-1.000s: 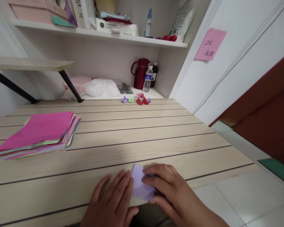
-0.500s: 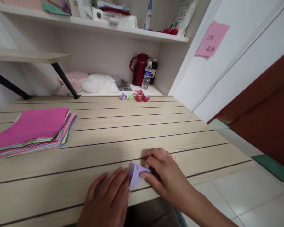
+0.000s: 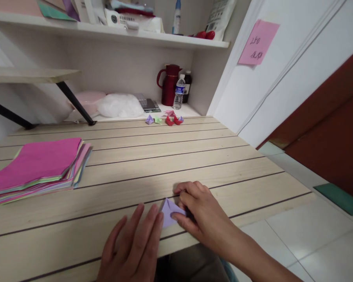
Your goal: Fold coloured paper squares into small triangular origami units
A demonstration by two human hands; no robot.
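A small folded piece of purple origami paper (image 3: 170, 212) lies on the wooden tabletop (image 3: 129, 164) near its front edge. My right hand (image 3: 201, 211) pinches its right corner between thumb and curled fingers. Along the paper's left edge rests my left hand (image 3: 135, 239), fingers stretched out and slightly apart, the fingertips at or just beside the fold. The right corner of the paper is hidden under my right fingers.
A stack of coloured paper (image 3: 44, 164) sits at the left. Several small folded paper pieces (image 3: 173, 120) stand along the back edge. Behind them are a dark red jug (image 3: 170, 86), a water bottle (image 3: 179, 93) and a white plastic bag (image 3: 120, 105).
My left fingers have lifted and straightened, easing off the purple paper's left side. My right hand keeps its pinch. The whole view has shifted slightly.
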